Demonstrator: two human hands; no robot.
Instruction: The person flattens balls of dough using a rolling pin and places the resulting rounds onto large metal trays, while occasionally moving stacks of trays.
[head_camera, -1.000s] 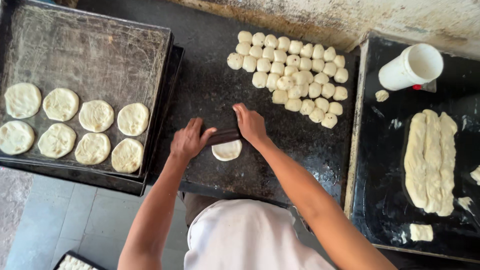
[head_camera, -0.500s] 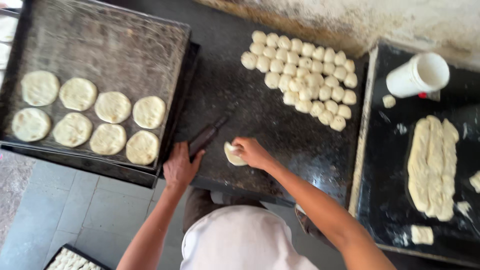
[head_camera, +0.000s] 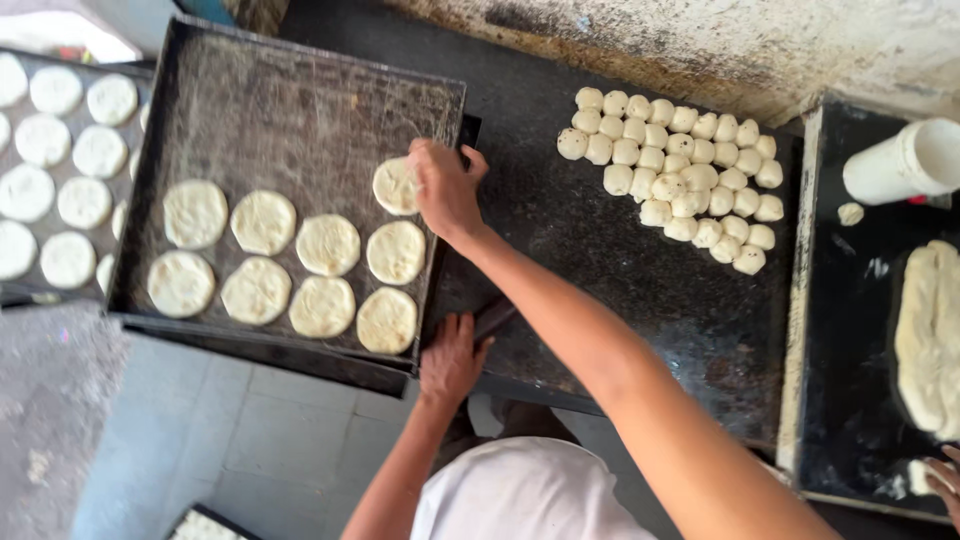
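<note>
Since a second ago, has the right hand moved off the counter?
Yes. The right hand has gone left, away from the cluster of dough balls, and now sets a flattened dough round over the dark baking tray.

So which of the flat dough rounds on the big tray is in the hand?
The round at the tray's right edge, alone above the two rows, pinched by the right hand. The other eight lie untouched.
</note>
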